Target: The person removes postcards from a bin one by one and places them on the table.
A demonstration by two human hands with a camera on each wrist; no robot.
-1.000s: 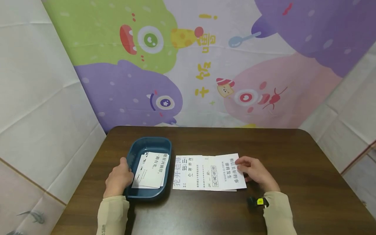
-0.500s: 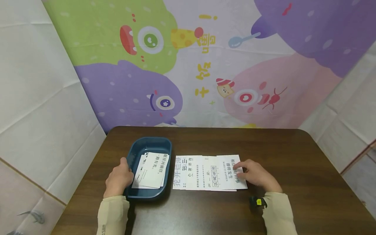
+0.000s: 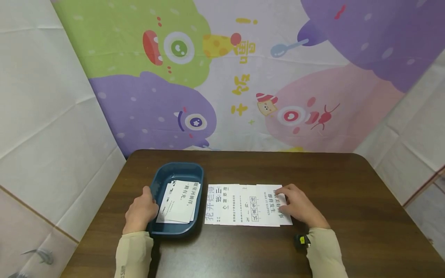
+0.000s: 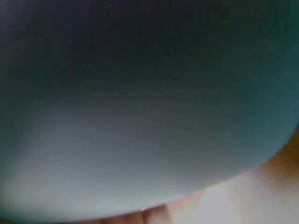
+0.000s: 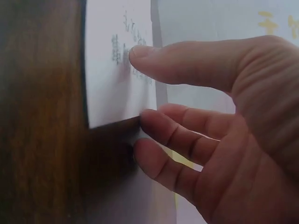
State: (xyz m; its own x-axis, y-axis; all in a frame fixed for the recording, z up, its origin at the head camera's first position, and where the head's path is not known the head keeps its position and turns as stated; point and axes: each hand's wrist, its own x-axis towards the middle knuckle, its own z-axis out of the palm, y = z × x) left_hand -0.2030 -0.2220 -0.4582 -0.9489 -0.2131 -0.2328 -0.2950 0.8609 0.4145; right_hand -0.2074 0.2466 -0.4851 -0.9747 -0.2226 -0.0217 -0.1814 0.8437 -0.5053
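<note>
A dark blue plastic bin (image 3: 167, 233) stands at the left with several printed white cards (image 3: 182, 206) lying overlapped inside. My left hand (image 3: 141, 210) grips its left wall; in the left wrist view the wall fills most of the picture, with a few fingers low at its edge. To the right of the bin, several cards overlap in a row (image 3: 238, 208) on the table. My right hand (image 3: 301, 206) touches the rightmost card (image 3: 269, 197) with relaxed fingers. The right wrist view has the thumb (image 5: 149, 56) over the card's printed face and the other fingers near its edge.
Everything rests on a dark brown wooden table (image 3: 236, 258). A cartoon-printed cloth (image 3: 240, 131) hangs behind its far edge, and pale sheets (image 3: 45, 116) stand to either side. A small black device with a yellow mark (image 3: 301, 240) sits at my right wrist.
The rightmost card has shifted slightly nearer, lining up more evenly with the row. My right hand has moved from its right edge onto its face. The left hand and bin stay put.
</note>
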